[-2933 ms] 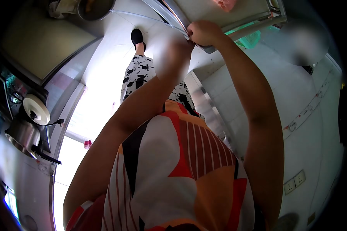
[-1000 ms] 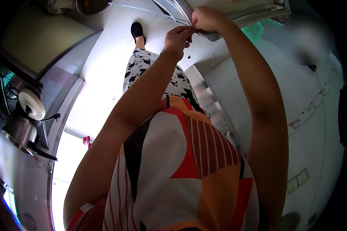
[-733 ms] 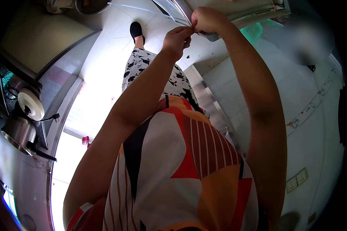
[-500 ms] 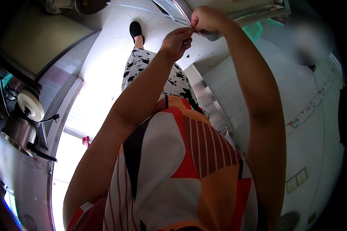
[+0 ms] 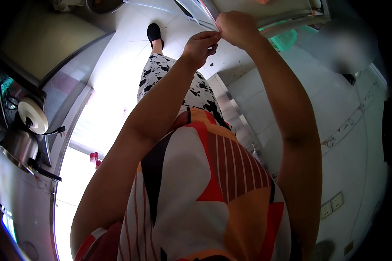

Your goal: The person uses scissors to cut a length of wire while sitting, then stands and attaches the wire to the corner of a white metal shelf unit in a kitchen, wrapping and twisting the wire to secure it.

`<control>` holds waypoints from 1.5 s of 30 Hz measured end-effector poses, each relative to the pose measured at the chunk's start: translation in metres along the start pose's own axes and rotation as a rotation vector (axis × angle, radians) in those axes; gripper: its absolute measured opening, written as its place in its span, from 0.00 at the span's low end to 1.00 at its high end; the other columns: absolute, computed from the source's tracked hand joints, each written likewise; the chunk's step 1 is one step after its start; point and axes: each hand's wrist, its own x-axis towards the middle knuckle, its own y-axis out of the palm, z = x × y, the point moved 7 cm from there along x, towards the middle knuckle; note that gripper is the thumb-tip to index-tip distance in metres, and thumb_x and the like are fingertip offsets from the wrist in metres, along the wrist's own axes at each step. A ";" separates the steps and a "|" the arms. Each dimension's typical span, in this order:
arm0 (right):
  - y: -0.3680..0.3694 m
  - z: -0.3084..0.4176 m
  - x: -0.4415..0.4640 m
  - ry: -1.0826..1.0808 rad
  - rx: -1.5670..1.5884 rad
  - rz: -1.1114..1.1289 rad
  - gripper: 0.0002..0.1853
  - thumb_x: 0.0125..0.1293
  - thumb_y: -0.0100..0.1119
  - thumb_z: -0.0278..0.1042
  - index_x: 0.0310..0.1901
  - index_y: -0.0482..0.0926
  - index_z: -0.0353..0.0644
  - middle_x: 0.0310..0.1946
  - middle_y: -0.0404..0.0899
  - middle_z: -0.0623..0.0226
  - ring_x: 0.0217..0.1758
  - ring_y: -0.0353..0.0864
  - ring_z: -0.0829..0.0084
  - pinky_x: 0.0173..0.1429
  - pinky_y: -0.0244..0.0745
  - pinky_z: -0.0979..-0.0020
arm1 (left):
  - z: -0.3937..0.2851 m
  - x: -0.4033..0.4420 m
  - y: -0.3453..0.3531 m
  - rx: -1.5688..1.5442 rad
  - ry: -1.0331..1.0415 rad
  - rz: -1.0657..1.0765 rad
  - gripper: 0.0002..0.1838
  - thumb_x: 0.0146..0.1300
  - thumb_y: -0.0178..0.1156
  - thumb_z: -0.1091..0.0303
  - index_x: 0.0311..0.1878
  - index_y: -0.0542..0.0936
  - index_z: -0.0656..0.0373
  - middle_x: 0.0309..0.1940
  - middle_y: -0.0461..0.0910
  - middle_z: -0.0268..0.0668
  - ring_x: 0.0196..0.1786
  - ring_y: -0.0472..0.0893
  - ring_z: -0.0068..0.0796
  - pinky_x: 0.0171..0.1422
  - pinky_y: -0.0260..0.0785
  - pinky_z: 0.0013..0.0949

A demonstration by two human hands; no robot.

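Observation:
My left hand (image 5: 201, 48) is raised in front of my body, thumb and fingertips pinched together. Right beside it, my right hand (image 5: 236, 29) is closed like a fist, its knuckles facing up. The fingertips of both hands meet at the lower end of a thin pale strip (image 5: 210, 15) with a reddish line along it. What exactly lies between the fingers is too small and hidden to tell. Behind the right hand is the metal-edged corner of a countertop (image 5: 287, 22).
A green plastic basket (image 5: 285, 40) sits below the counter edge. On the left are a steel pot (image 5: 19, 150) with a black handle, a round pale lid (image 5: 32, 115) and a plug on a cord (image 5: 60, 130). Wall sockets (image 5: 332, 205) are at the lower right.
My right hand has come down slightly and its knuckles have turned. The left hand stays nearly in place. More of the green basket shows, and the whole view has shifted a little.

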 end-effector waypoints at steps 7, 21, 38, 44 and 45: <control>0.005 -0.004 0.001 0.048 0.170 0.201 0.06 0.43 0.57 0.35 0.21 0.78 0.43 0.23 0.77 0.61 0.29 0.77 0.60 0.33 0.71 0.61 | -0.012 0.001 -0.002 0.295 0.097 -0.037 0.06 0.54 0.62 0.73 0.35 0.80 0.63 0.24 0.75 0.30 0.26 0.69 0.18 0.28 0.62 0.22; 0.000 0.051 -0.019 0.011 -0.252 -0.134 0.06 0.48 0.55 0.32 0.22 0.81 0.44 0.24 0.78 0.64 0.29 0.80 0.64 0.33 0.74 0.63 | -0.012 0.007 -0.009 0.574 0.331 -0.075 0.10 0.57 0.56 0.70 0.42 0.79 0.57 0.30 0.80 0.35 0.32 0.76 0.21 0.38 0.70 0.27; 0.004 0.054 -0.043 0.153 -0.255 -0.033 0.03 0.48 0.56 0.30 0.23 0.78 0.43 0.24 0.74 0.67 0.33 0.79 0.71 0.33 0.73 0.69 | -0.010 0.026 0.009 0.486 -0.149 0.240 0.12 0.58 0.58 0.73 0.45 0.78 0.66 0.39 0.80 0.39 0.42 0.78 0.27 0.50 0.69 0.29; 0.054 0.021 -0.119 0.769 0.718 -0.178 0.18 0.56 0.60 0.46 0.44 0.75 0.46 0.38 0.76 0.66 0.31 0.78 0.70 0.32 0.72 0.70 | -0.017 0.025 0.035 0.561 -0.184 0.215 0.11 0.57 0.59 0.72 0.43 0.79 0.65 0.37 0.81 0.38 0.40 0.78 0.24 0.47 0.69 0.27; 0.071 0.010 -0.122 0.939 1.178 -0.226 0.18 0.58 0.58 0.47 0.46 0.74 0.47 0.37 0.76 0.67 0.30 0.78 0.72 0.32 0.71 0.70 | -0.015 0.028 0.033 0.588 -0.153 0.204 0.12 0.56 0.60 0.72 0.43 0.79 0.65 0.37 0.81 0.37 0.39 0.78 0.23 0.46 0.69 0.26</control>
